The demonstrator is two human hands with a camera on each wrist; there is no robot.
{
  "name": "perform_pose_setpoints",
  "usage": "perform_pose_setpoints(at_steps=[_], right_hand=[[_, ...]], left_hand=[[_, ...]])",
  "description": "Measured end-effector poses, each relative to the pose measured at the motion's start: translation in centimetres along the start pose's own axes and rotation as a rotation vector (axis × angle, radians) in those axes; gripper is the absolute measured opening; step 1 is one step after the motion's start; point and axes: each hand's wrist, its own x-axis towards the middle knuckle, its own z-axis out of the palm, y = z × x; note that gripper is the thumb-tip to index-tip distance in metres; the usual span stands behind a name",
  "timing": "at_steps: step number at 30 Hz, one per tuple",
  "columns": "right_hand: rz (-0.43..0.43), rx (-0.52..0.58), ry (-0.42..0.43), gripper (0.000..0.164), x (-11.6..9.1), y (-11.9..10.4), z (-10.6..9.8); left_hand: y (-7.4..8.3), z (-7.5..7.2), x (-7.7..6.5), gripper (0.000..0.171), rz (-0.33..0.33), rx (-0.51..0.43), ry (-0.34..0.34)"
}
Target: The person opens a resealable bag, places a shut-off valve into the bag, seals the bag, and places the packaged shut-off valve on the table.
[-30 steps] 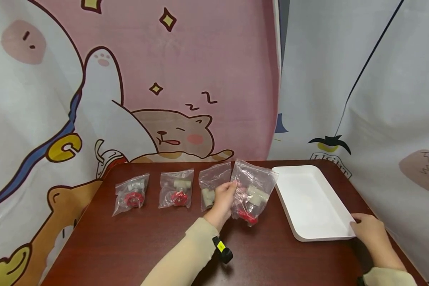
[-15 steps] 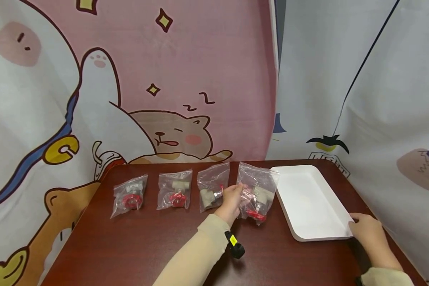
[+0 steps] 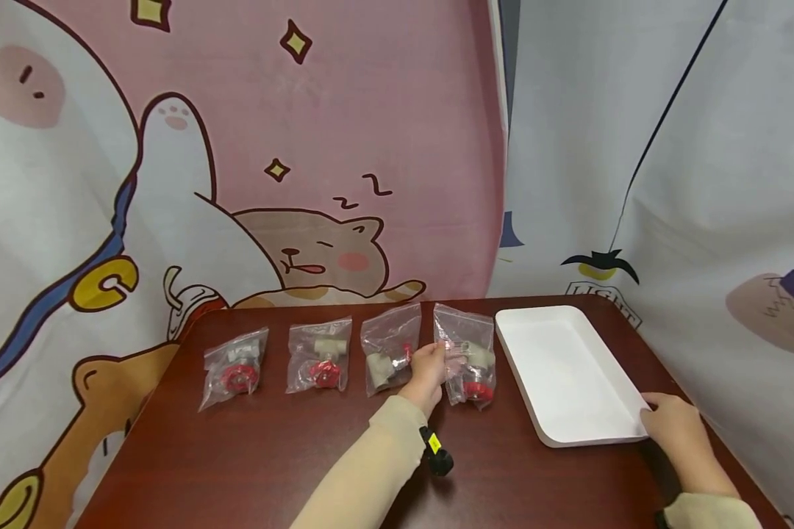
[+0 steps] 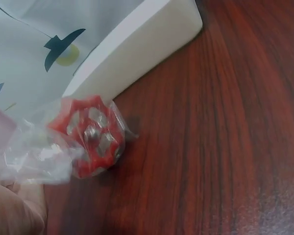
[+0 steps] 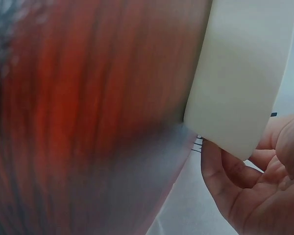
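My left hand [image 3: 428, 369] pinches the left edge of a clear zip bag [image 3: 459, 319], some of its fingers showing through the plastic. Inside are a beige pipe fitting and a red-handled valve; the red handwheel [image 4: 92, 137] faces the left wrist camera. This bag is at the right end of the row, close to the white tray [image 3: 572, 375]. At the tray's near right corner, my right hand [image 3: 680, 433] grips the rim, with fingers curled under the edge [image 5: 225, 171] in the right wrist view.
Further left lie three more valve bags: one [image 3: 390, 356] beside my left hand, a second [image 3: 319, 356], and a third [image 3: 234, 367] at the far left. All rest on the dark red wooden table [image 3: 251, 463]. Printed cloth [image 3: 403, 110] hangs behind it.
The held bag has been lowered to the table and looks straighter, away from the tray's edge. My left hand moved slightly right, then stayed. My right hand keeps its hold on the tray.
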Motion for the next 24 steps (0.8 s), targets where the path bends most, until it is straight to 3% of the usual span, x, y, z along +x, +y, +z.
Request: perform_pose_setpoints(at_steps=[9, 16, 20, 24], right_hand=[[-0.034, 0.033, 0.028, 0.038, 0.0, 0.0, 0.2], [-0.062, 0.034, 0.045, 0.038, 0.4, -0.5, 0.4], [-0.059, 0.04, 0.038, 0.037, 0.5, -0.6, 0.4], [-0.043, 0.046, 0.026, 0.038, 0.4, -0.8, 0.3]], left_hand=[[0.2, -0.2, 0.4, 0.027, 0.008, -0.003, -0.093], [0.4, -0.7, 1.0, 0.036, 0.037, 0.111, -0.078], [0.5, -0.6, 1.0, 0.049, 0.182, 0.351, -0.007], [0.8, -0.5, 0.8, 0.062, 0.397, 0.646, 0.078]])
